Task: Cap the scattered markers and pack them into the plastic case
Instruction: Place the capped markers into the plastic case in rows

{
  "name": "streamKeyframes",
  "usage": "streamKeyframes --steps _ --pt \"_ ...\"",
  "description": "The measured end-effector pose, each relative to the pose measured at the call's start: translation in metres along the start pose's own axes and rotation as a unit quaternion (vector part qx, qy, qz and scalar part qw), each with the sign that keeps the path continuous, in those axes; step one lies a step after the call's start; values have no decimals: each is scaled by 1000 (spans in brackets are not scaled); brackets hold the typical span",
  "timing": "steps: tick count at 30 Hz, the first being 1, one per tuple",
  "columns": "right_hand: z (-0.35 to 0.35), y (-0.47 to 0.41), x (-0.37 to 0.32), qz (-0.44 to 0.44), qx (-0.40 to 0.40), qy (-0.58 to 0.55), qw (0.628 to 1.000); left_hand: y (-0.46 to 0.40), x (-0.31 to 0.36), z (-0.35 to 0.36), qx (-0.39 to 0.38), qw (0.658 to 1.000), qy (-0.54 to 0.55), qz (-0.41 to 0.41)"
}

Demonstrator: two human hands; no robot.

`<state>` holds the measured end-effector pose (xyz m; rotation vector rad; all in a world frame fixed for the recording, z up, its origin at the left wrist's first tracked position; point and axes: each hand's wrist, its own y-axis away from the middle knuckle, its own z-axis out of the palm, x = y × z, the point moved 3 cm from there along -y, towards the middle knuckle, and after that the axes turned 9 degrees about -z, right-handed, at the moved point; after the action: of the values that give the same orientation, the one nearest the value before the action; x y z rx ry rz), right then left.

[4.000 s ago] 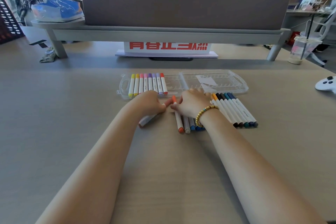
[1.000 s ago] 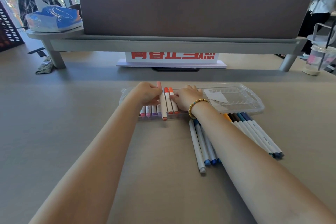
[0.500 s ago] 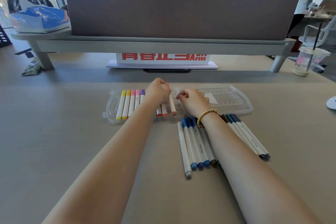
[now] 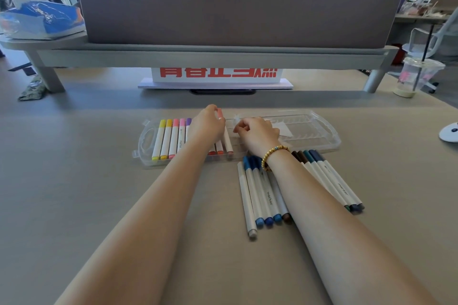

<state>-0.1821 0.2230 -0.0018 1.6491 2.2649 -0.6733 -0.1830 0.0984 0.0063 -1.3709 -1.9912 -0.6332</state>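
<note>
Markers go into the clear plastic case [image 4: 146, 140] one slot at a time, so we take that case as our landmark. Our left hand [image 4: 207, 125] is over its left tray, fingers curled round the salmon marker [image 4: 226, 140] near the capped far end; the near end already lies beside two orange-red ones. We judge the hold is meant to steer this marker down into its slot. Yellow, orange, pink and purple markers fill the slots left of the hand.

Our right hand [image 4: 257, 132], with a bead bracelet [image 4: 273, 153] at the wrist, is over the hinge between tray and lid, fingers loosely curled. Whether it holds anything we cannot tell; we judge it steadies the case.

Just in front of the case lie two loose groups: blue markers [image 4: 260, 193] under our right forearm and dark markers [image 4: 332, 181] further right, all apparently capped.

Compared with half a second ago, the salmon marker lies a little flatter toward its slot, both hands keep their places, and the loose groups have not moved.
</note>
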Motion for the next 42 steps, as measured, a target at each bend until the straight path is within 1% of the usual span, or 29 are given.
streamKeyframes --steps 3,10,12,15,18,20,23,26,29,33,36,38,40,41,42 --pt "1 0 -1 -2 -1 4 1000 -4 0 -4 3 1000 14 -7" --pt "0 1 -1 -5 -1 3 1000 0 -3 2 16 1000 -10 17" --pt "0 1 0 -4 -2 -1 1000 1 -3 4 19 997 -58 36" --pt "0 1 0 -5 -6 2 1000 5 -3 6 46 978 -192 70" --pt "2 1 0 -9 -6 4 1000 10 -5 2 56 967 -233 82" --pt "3 0 1 -10 -6 1 1000 12 -6 2 29 959 -266 99" --pt "3 -1 2 -8 -9 -5 1000 12 -10 6 -38 946 -293 131" --pt "2 0 3 -7 -8 -23 1000 12 -15 7 -84 935 -324 118" --pt "2 0 4 -5 -8 -36 999 16 -15 3 -93 924 -352 118" --pt "1 0 3 -6 -12 -31 999 20 -7 4 -110 901 -401 127" --pt "-4 4 1 -10 -1 -60 998 21 -7 4 -112 908 -385 123" --pt "-10 10 -1 -17 20 -97 995 19 -8 4 -113 905 -393 115" --pt "-15 17 -2 -26 32 -119 992 19 -6 1 -94 906 -397 114" --pt "-16 21 -3 -30 31 -123 991 19 -5 0 -78 915 -377 120" --pt "-18 26 -2 -33 29 -126 991 22 -4 -1 -61 933 -332 127"
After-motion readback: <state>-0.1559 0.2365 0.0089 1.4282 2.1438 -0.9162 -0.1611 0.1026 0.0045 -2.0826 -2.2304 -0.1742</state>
